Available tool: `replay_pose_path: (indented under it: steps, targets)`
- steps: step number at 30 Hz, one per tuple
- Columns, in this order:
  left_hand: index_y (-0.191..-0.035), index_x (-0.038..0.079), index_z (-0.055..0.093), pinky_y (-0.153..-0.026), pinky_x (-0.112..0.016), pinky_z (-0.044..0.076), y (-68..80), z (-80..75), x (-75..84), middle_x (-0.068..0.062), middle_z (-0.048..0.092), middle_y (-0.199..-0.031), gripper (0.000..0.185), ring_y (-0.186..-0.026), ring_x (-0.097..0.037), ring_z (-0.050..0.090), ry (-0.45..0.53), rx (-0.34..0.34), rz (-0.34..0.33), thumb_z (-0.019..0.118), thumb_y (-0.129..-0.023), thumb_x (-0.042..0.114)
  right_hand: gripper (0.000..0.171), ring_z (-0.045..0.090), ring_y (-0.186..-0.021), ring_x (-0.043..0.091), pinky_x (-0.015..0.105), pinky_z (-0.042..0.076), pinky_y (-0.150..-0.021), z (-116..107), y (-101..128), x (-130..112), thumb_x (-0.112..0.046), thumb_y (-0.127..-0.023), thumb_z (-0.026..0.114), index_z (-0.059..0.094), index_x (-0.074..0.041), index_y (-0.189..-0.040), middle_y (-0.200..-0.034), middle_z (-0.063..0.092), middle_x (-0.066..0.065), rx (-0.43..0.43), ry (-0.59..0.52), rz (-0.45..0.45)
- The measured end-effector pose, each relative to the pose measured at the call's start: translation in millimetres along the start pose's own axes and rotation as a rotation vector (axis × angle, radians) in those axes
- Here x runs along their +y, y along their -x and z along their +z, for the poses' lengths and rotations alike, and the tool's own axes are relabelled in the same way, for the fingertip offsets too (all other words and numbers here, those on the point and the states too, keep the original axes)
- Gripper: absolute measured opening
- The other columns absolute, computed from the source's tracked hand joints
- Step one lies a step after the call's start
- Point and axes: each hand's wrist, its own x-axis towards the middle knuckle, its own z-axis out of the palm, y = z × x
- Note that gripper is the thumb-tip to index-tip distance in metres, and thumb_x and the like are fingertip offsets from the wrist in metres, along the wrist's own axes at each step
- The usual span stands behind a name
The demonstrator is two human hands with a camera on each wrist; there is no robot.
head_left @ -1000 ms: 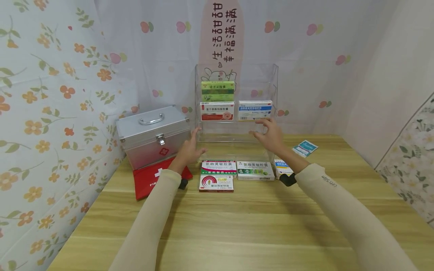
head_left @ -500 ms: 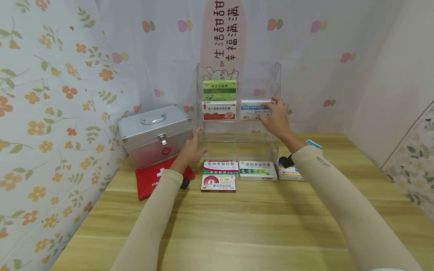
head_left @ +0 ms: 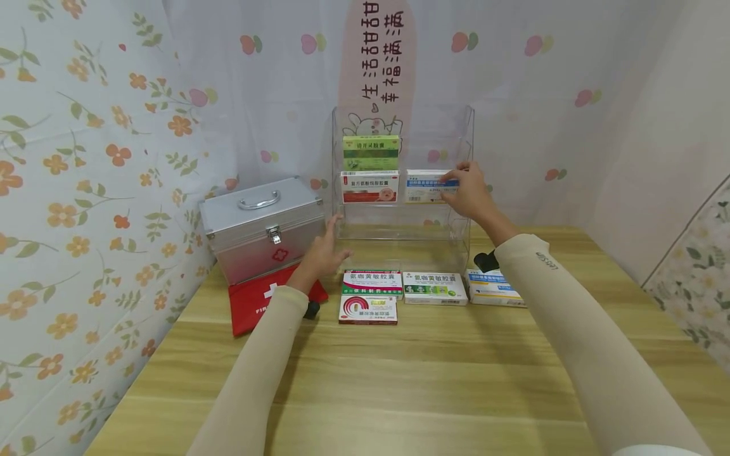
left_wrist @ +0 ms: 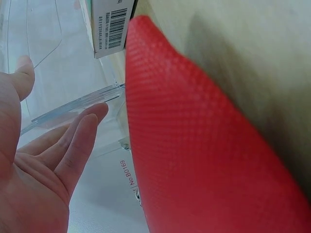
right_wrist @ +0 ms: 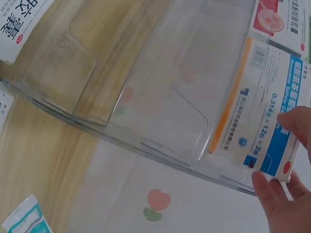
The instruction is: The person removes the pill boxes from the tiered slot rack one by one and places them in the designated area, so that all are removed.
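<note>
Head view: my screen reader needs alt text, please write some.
A person's right hand pinches a blue-and-white medicine box on the middle tier of a clear acrylic rack. The left hand hovers open by the rack's lower left, beside a silver first-aid case.

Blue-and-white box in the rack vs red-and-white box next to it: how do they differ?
The blue-and-white box sits in the right half of the clear rack, pinched at its right end by the right hand; the red-and-white box sits in the left half, untouched. The red one has a green box on the tier above it; the blue one has none. Both stand upright on the same tier, similar in size.
</note>
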Motion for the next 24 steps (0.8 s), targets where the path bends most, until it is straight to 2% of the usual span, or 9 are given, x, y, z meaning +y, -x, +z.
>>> replay_pose_path:
  steps: [3,8,16,24]
  targets:
    - [-0.154,0.029,0.01,-0.053,-0.037,0.049,0.7,0.2,0.2,-0.012,0.049,-0.065,0.089,-0.053,-0.026,0.054,-0.016,0.0,-0.003,0.073,-0.092,0.026,0.028,0.028,-0.134,0.046,0.059,0.033,-0.106,-2.0,-1.8,2.1,-0.007,-0.09,0.067,0.067,0.002,-0.115,-0.143,0.032,0.027,-0.026,-0.045,-0.003]
    - [-0.154,0.028,0.009,-0.056,-0.038,0.049,2.2,0.3,0.3,-0.012,0.05,-0.065,0.089,-0.054,-0.026,0.054,-0.02,-0.004,-0.003,0.072,-0.092,0.027,0.029,0.022,-0.139,0.049,0.063,0.026,-0.11,-2.8,-5.4,4.5,-0.004,-0.088,0.063,0.067,0.005,-0.115,-0.148,0.03,0.03,-0.07,-0.047,-0.019]
    - [-0.154,0.027,0.01,-0.054,-0.038,0.049,1.8,-0.6,0.1,-0.012,0.048,-0.063,0.089,-0.049,-0.025,0.051,0.0,0.003,0.013,0.073,-0.091,0.023,0.023,0.038,-0.126,0.045,0.057,0.033,-0.106,-5.5,-9.7,3.1,0.003,-0.088,0.057,0.07,0.005,-0.108,-0.137,0.039,0.027,-0.049,-0.036,-0.035]
    - [-0.155,0.026,0.009,-0.051,-0.036,0.048,0.3,0.8,-2.8,-0.011,0.049,-0.062,0.09,-0.048,-0.024,0.051,-0.001,-0.007,0.025,0.073,-0.092,0.025,0.02,0.038,-0.121,0.041,0.053,0.039,-0.099,-5.8,-12.7,5.5,0.006,-0.088,0.062,0.069,0.007,-0.106,-0.132,0.039,0.026,0.039,-0.127,-0.053]
